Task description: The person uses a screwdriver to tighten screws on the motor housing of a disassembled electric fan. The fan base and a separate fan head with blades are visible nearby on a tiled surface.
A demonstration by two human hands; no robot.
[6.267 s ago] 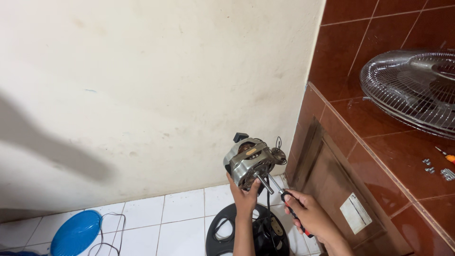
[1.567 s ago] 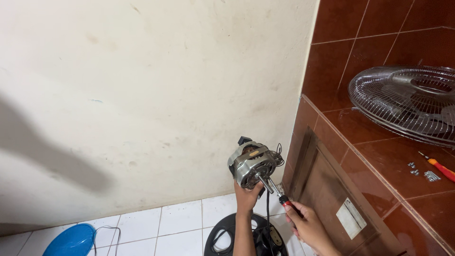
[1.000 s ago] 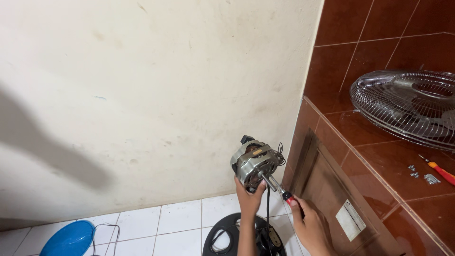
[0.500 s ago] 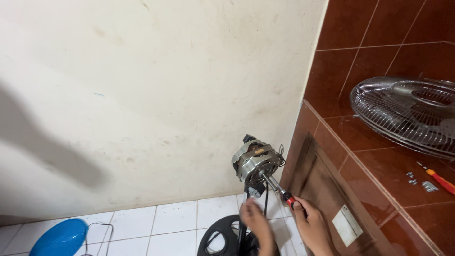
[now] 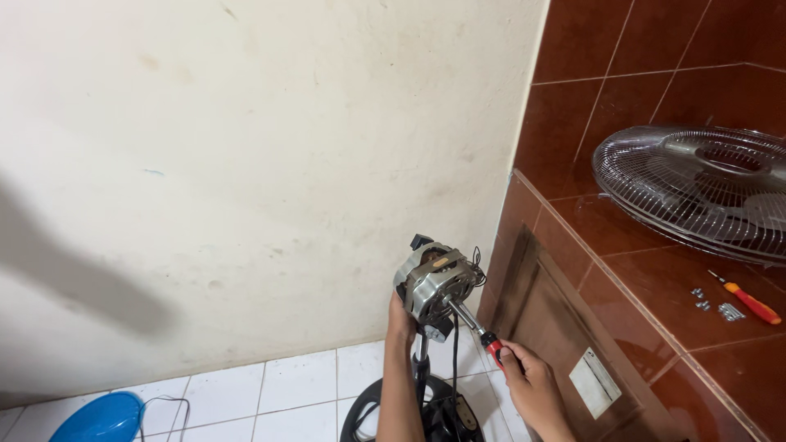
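While braced by left hand (image 5: 400,313), fan motor (image 5: 432,281) above right hand (image 5: 528,381).

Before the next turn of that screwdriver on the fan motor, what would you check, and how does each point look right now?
1. Motor steadied: ok, the left hand grips its side.
2. Screwdriver held firmly: ok, the right hand wraps its red handle.
3. Tip seated in a screw: cannot tell, the tip is too small to see against the motor.
4. Motor fixed on its stand: cannot tell, the joint is hidden.
5. Removed screws kept safe: ok, they lie on the ledge beside a second screwdriver.
6. Fan grille out of the way: ok, it rests on the ledge.
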